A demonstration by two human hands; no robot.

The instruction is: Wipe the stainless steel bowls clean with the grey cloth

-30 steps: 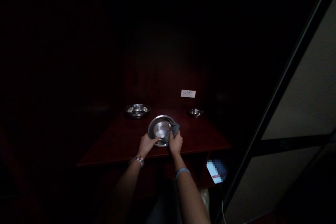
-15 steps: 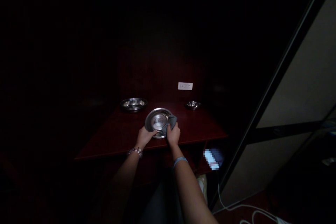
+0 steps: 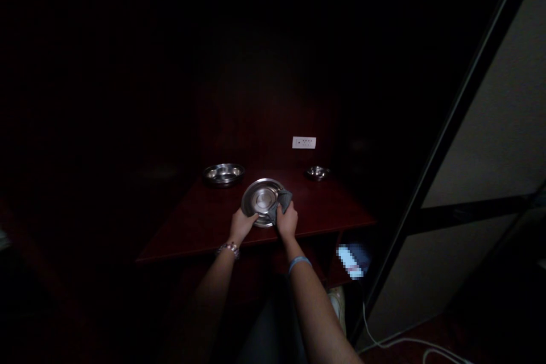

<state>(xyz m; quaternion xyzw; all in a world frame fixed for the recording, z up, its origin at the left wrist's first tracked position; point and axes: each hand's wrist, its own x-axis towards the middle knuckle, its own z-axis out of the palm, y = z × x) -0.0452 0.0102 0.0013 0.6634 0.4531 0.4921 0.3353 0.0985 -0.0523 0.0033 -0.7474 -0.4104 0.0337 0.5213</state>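
A round, shiny metal plate [image 3: 263, 198] is tilted up over the front part of a dark red table. My left hand [image 3: 242, 224] grips its lower left rim, thumb on the inner face. A grey cloth [image 3: 281, 205] lies against the plate's right side, pinched in my right hand [image 3: 287, 220]. Behind the plate to the left stands a wide metal bowl [image 3: 224, 174], and a smaller metal bowl [image 3: 318, 173] sits toward the back right.
The dark red table [image 3: 179, 227] ends at a back panel with a white socket [image 3: 304, 143]. A lit, blurred-out device [image 3: 350, 261] with a white cable lies below on the right, beside a framed light panel [image 3: 478, 142].
The whole view has shifted slightly, so things appear a little farther right and lower. Both hands keep their hold on the plate and cloth.
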